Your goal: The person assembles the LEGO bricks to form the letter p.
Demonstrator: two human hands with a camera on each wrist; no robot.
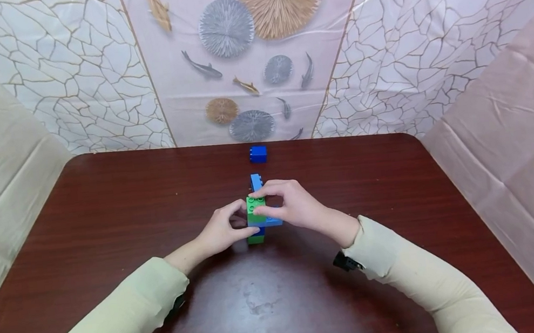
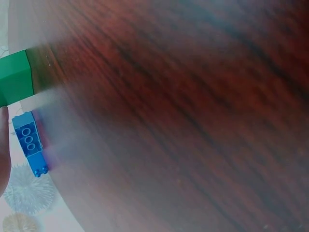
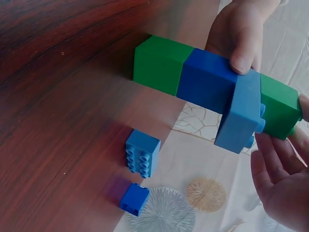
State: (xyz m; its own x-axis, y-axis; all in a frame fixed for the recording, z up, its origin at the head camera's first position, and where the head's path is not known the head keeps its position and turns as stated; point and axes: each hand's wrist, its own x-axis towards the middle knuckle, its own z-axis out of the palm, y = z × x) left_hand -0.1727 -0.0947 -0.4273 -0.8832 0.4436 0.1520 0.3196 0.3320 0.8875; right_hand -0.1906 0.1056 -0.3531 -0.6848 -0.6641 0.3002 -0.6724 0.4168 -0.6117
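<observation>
On the glossy red-brown table (image 1: 106, 216), the left hand (image 1: 220, 228) gripped an upright green-and-blue plastic brick tower (image 3: 206, 79); the right hand (image 1: 295, 201) pinched its top green studded brick (image 3: 279, 102). Off-centre pressing could topple it.

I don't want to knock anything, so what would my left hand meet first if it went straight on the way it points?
The brick stack, which your left hand seems to be holding. Beyond it, your right hand would probably come next, though depth is unclear.
</observation>
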